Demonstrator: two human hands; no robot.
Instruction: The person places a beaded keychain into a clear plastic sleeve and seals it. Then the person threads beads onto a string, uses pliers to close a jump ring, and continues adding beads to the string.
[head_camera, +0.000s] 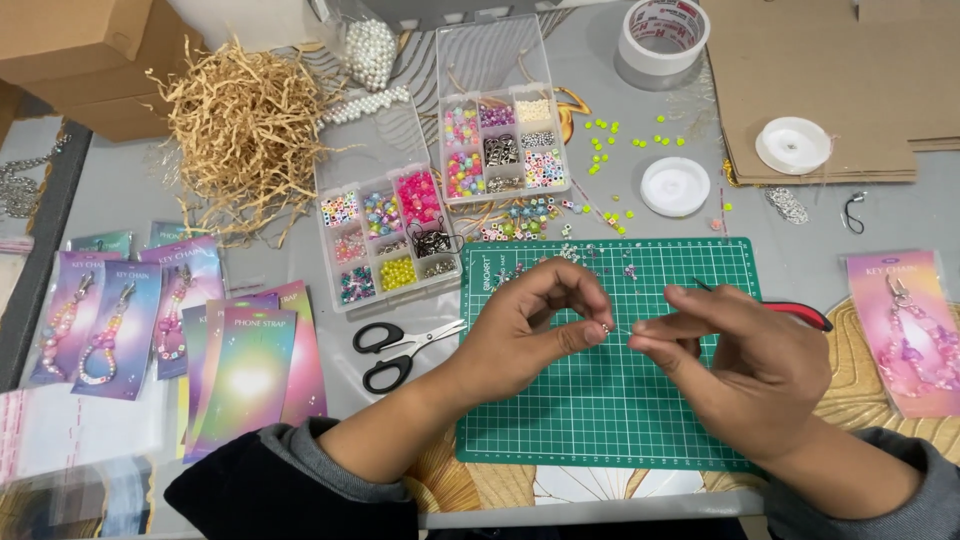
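Hands meet above the green mat (600, 420), fingertips nearly touching. Left hand (535, 325) pinches a tiny silvery bead (606, 327) between thumb and forefinger. Right hand (735, 365) pinches a thin thread (626, 333), its end right at the bead, and also grips red-handled pliers (800, 311) that jut past the mat's right edge. Scissors (402, 350) lie just left of the mat. Two bead boxes (388, 232) sit beyond its top left corner, loose beads (530, 215) between them and the mat.
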